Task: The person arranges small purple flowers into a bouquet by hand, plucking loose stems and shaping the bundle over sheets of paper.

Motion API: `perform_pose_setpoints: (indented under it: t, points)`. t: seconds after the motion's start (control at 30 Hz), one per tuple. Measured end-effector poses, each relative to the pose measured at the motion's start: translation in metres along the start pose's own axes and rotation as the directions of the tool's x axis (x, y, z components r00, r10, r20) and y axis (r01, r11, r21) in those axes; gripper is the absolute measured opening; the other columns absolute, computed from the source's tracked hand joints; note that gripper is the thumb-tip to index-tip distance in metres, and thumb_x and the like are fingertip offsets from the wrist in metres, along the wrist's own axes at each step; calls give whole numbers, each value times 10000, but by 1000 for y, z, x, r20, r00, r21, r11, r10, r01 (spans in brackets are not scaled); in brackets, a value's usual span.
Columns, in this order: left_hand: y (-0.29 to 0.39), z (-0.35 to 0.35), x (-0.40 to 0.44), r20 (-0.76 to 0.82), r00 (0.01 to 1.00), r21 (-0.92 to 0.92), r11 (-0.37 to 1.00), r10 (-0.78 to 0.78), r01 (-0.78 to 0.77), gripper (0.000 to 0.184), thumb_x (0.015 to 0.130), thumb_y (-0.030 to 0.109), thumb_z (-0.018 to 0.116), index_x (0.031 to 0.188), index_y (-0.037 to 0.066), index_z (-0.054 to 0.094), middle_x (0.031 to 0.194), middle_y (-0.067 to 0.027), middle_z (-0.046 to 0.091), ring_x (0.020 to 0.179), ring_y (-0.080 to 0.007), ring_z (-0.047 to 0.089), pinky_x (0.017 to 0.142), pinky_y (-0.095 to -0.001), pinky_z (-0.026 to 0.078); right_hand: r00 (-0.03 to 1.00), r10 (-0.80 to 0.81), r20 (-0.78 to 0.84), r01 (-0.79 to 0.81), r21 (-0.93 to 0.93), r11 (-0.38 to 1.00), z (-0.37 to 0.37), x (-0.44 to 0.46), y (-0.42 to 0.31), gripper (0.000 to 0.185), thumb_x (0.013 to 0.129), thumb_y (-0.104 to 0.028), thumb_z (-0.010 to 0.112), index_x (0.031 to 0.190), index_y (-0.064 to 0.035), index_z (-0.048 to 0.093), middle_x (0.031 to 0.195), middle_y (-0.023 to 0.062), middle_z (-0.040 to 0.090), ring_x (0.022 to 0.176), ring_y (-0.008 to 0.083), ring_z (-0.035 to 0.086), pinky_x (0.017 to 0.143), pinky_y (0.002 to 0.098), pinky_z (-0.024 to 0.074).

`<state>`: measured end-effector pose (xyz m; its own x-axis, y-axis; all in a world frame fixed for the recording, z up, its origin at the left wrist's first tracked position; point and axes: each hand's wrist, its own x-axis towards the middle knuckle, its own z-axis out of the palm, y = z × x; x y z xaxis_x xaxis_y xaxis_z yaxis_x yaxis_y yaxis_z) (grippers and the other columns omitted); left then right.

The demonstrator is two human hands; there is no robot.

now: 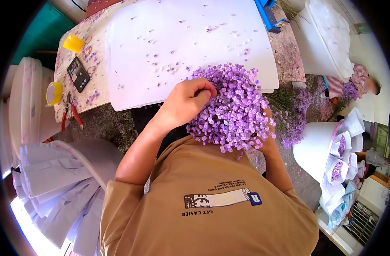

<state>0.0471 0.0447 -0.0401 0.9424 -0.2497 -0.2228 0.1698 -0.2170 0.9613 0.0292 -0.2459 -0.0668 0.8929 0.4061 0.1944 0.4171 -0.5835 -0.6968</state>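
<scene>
A dense bunch of small purple flowers (pixel 231 109) is held in front of my chest, over the near edge of the table. My right-side arm in the view ends in my left or right hand as follows: my left hand (pixel 188 100) does not show on that side; the hand at the bunch's left edge is my right hand (pixel 186 102), its fingers curled and pinched at the blossoms. My left hand (pixel 267 128) is behind the bunch's right side, mostly hidden by the flowers, wrapped round it from below.
White paper sheets (pixel 178 47) with scattered petals cover the table (pixel 99 42). A phone (pixel 78 74), yellow tape rolls (pixel 54 93) and red-handled pliers (pixel 71 113) lie left. White tubs stand on both sides. Another person (pixel 359 81) is at the far right.
</scene>
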Motion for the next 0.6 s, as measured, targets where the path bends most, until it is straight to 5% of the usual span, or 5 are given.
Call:
perform_pose_setpoints:
  t: [0.13,0.47,0.53,0.6]
  points:
    - [-1,11,4,-129,972,213,963,195,-165,174,898,91,665,1022,-19,718,831,-108,648,704,-181,581,672,-332,467,1000,27,13,-27,5,1000,0,1,-2,909,692,-346,869,1442,-24,469,1313,183,567,1204,388,526,1036,491,391]
    - [0,19,4,-94,952,389,891,292,-235,70,837,45,685,904,26,699,913,-154,629,848,-368,641,753,-420,508,985,161,56,-166,100,981,-1,3,-8,930,657,-340,881,1440,-40,478,1293,175,590,1180,386,543,1020,487,401]
    - [7,19,-3,-215,930,182,947,300,-263,60,850,0,666,909,14,667,852,-137,598,796,-301,622,713,-373,497,995,76,61,-75,-7,997,-2,4,-4,930,653,-347,875,1438,-42,479,1321,176,584,1193,388,539,1041,485,385]
    - [2,16,1,-255,945,-173,952,203,-251,43,940,36,610,924,-2,625,841,-45,592,708,-137,528,628,-297,451,996,56,63,-52,-53,997,-2,3,-6,931,650,-358,868,1436,-44,481,1348,176,576,1205,393,533,1062,483,369]
